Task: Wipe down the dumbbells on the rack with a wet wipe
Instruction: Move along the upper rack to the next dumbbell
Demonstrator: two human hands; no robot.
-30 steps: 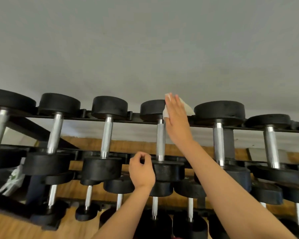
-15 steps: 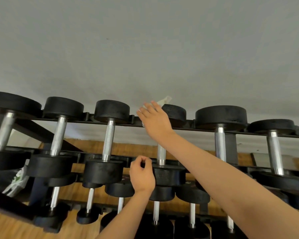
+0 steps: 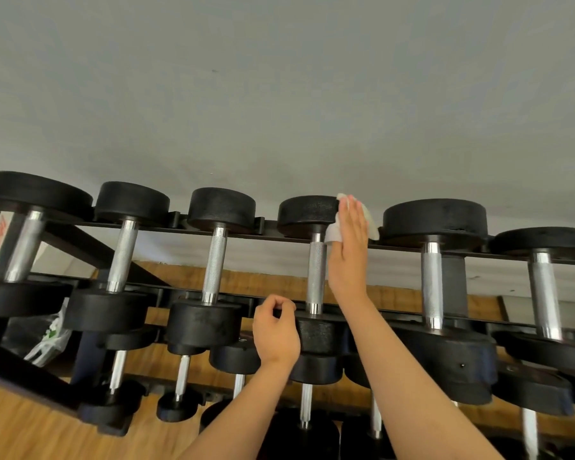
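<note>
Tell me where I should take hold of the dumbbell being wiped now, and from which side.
Grip the black round-headed dumbbell by its knurled steel handle, coming from the front. The handle lies bare between the two black rack rails; the heads look too wide for fingers. The right hand presses the white wet wipe on the far head.

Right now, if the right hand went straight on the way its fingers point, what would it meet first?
Probably the grey wall behind the rack; nothing else lies past the fingers, though depth is unclear.
</note>
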